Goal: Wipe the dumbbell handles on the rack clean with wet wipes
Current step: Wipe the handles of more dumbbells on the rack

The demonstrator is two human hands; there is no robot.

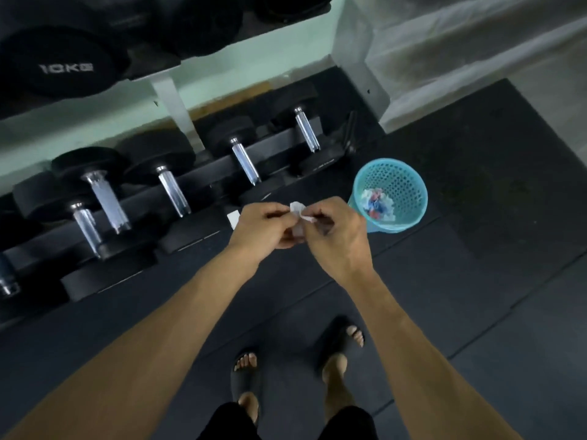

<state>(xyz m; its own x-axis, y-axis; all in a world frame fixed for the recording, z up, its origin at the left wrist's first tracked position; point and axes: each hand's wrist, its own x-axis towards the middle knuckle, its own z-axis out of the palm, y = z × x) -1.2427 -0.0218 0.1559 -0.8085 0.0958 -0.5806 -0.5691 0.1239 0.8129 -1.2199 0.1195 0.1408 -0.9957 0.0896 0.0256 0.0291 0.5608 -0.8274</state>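
Observation:
A small white wet wipe is pinched between both hands in front of me, above the floor. My left hand grips its left side and my right hand grips its right side. Beyond the hands, the lower shelf of the rack holds several black dumbbells with shiny chrome handles, such as one dumbbell handle in the middle and another dumbbell handle to the right. The upper shelf carries bigger black dumbbells, one marked 10KG.
A light blue mesh bin with crumpled waste inside stands on the black rubber floor just right of my hands. A white slip lies at the rack's foot. My feet in black slides are below. A pale wall runs at the upper right.

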